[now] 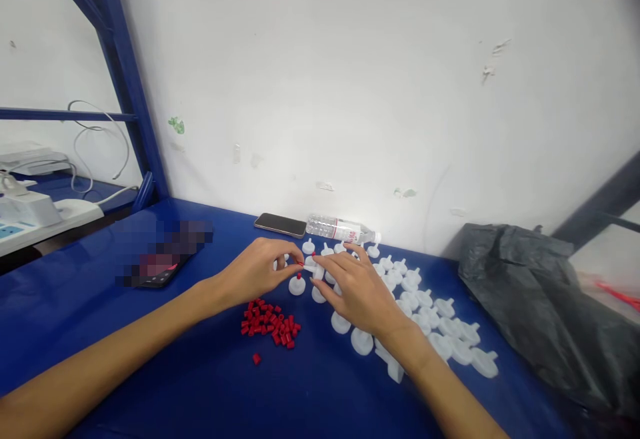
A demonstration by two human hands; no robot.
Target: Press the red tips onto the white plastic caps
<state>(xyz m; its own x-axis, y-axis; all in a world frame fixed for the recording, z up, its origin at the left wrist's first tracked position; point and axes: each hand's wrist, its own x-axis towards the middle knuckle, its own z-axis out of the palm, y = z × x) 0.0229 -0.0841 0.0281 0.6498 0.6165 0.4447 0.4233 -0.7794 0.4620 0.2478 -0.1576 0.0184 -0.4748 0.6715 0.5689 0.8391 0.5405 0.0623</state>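
My left hand (257,267) pinches a small red cap (301,263) between thumb and fingertips. It meets the narrow spout of a white plastic nozzle lid (319,271), which the fingers of my right hand (356,287) grip. Whether the cap is seated on the spout cannot be made out. Just below the fingertips a white nozzle lid with a red tip (297,285) stands upright on the blue table (210,365). A loose pile of red caps (267,321) lies nearer to me, with a single red cap (257,359) apart. Many white nozzle lids (440,325) spread to the right, partly behind my right hand.
Against the wall lie a black phone (281,225) and a clear plastic bottle (343,229) on its side. A dark device (165,269), partly blurred, rests at the left. A black plastic bag (530,299) covers the right side. A power strip (55,222) sits far left.
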